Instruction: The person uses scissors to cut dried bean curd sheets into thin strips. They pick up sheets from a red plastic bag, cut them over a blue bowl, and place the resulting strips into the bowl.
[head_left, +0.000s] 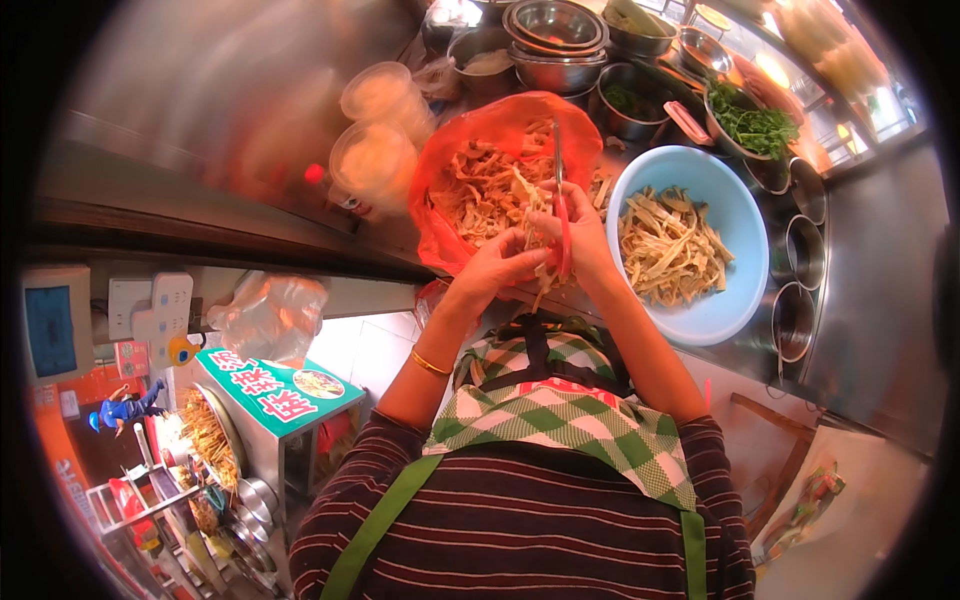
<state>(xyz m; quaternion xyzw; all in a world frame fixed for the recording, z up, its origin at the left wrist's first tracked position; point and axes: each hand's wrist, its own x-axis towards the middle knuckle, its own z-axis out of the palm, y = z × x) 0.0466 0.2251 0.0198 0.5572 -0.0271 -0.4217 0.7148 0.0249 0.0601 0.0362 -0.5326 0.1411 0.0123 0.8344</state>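
Observation:
In my right hand (581, 225) is a pair of scissors (565, 238) with red handles, the blades pointing away from me. My left hand (499, 264) pinches pale, wrinkled strips (534, 196), which look like tofu skin, close beside the scissors; some of their ends hang below my fingers. Both hands are over the near edge of an open red plastic bag (431, 240), which holds a heap of similar strips (480, 184). To the right of my right forearm, a light blue plastic basin (731, 300) contains longer strips (671, 247).
Stacked metal bowls (559, 64) stand behind the bag. Leafy greens (750, 124) fill a bowl at the back right. Clear plastic tubs (375, 154) are stacked left of the bag. Round metal containers (793, 322) line the counter right of the basin. A person (124, 409) is far left.

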